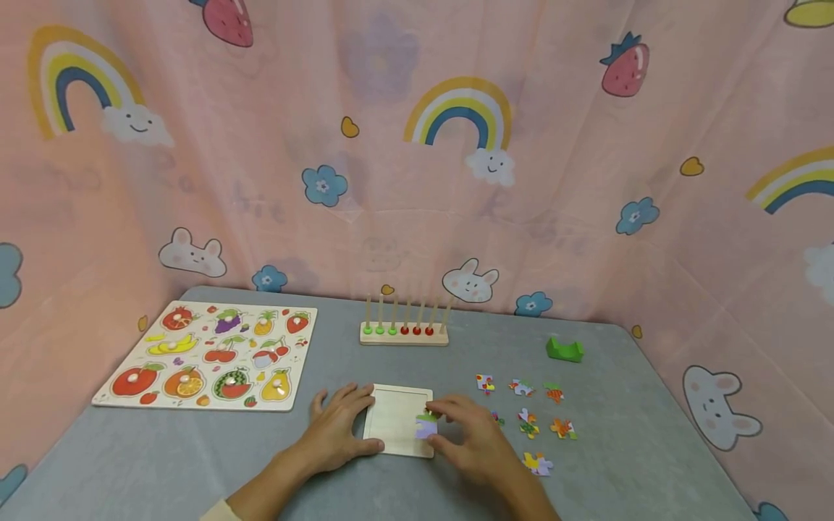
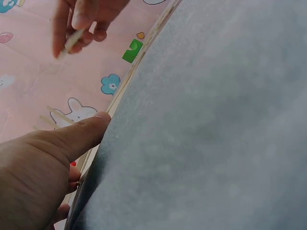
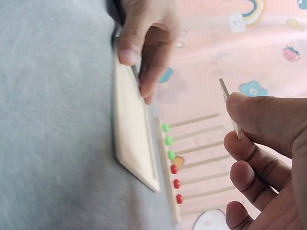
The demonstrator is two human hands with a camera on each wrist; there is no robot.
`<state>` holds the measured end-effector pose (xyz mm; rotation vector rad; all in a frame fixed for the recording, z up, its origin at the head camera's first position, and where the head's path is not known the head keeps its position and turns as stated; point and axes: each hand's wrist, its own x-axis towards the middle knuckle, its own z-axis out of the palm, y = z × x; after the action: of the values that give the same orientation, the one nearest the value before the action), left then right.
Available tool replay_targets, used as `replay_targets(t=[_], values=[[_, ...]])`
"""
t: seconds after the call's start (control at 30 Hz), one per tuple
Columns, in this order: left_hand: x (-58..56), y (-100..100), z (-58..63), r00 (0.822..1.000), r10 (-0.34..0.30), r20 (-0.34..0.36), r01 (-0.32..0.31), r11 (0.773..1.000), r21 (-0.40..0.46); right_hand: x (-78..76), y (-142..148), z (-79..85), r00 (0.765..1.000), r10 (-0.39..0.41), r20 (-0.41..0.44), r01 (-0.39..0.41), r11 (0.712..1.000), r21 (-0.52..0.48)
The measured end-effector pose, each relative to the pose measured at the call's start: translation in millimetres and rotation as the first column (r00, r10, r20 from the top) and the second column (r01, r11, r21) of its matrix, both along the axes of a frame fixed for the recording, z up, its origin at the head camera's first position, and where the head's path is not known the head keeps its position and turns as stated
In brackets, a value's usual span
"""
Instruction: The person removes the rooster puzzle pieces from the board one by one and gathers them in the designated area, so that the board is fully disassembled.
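Note:
My left hand [image 1: 334,432] holds the left side of a small square wooden puzzle tray [image 1: 393,418], thumb at the near edge and fingers towards the far corner. In the right wrist view, that tray [image 3: 132,120] has a raised rim and a bare inside. My right hand [image 1: 478,441] pinches a lilac-and-green jigsaw piece [image 1: 426,428] between thumb and fingertips, over the tray's right side. Edge-on in the right wrist view, the thin jigsaw piece [image 3: 223,88] is held above the tray. Several loose jigsaw pieces [image 1: 528,424] lie right of the tray, one partly hidden behind my right hand.
A fruit knob-puzzle board [image 1: 306,362] lies at the left. Behind the tray stands a wooden peg rack [image 1: 404,339] with green and red beads. A green notched block [image 1: 564,350] sits at the back right. A patterned pink curtain [image 1: 391,239] encloses the grey table [image 1: 638,449].

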<state>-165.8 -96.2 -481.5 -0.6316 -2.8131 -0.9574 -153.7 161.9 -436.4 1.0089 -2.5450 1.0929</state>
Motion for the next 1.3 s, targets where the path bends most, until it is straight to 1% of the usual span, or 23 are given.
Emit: replay_targets(t=[0.2,0.37,0.53,0.6,0.67,0.87,1.0,1.07,1.17,1.3], values=[[-0.8,-1,0.1,1.000,0.001,0.001,-0.001,1.000,-0.003,4.8,9,11.6,0.998,0.041,-0.052,-0.044,0.998,-0.041],[-0.5,-1,0.3,1.000,-0.005,0.002,0.005,1.000,0.005,9.8,16,21.3,0.994,0.033,-0.105,-0.040,0.998,-0.058],[-0.8,-1,-0.7,1.000,-0.008,0.006,0.008,1.000,0.005,13.3,25,29.1,0.981,0.038,-0.191,-0.054,0.995,-0.080],[-1.3,-1,-1.1,1.000,-0.006,0.005,0.006,1.000,0.003,13.3,29,30.5,0.972,0.052,-0.228,-0.073,0.994,-0.085],[-1.5,-1,-1.2,1.000,-0.005,0.005,0.005,1.000,0.002,13.5,33,31.1,0.967,0.048,-0.250,-0.071,0.994,-0.083],[-0.9,-1,-0.9,1.000,-0.009,0.010,0.009,1.000,0.003,16.9,44,34.6,0.971,0.013,-0.240,-0.033,0.996,-0.077],[-1.1,-1,-0.8,1.000,-0.007,0.009,0.007,1.000,0.004,19.8,51,39.6,0.970,0.005,-0.243,-0.024,0.997,-0.073],[-1.2,-2,-1.2,1.000,-0.007,0.007,0.007,1.000,0.003,21.3,54,42.5,0.975,-0.006,-0.224,-0.010,0.998,-0.069],[-1.4,-2,-1.9,1.000,-0.009,0.008,0.009,1.000,0.000,23.5,60,44.9,0.982,-0.040,-0.185,0.031,0.998,-0.050],[-1.6,-2,-2.7,1.000,-0.013,0.009,0.013,1.000,-0.001,24.7,69,44.9,0.980,-0.061,-0.189,0.055,0.998,-0.034]])
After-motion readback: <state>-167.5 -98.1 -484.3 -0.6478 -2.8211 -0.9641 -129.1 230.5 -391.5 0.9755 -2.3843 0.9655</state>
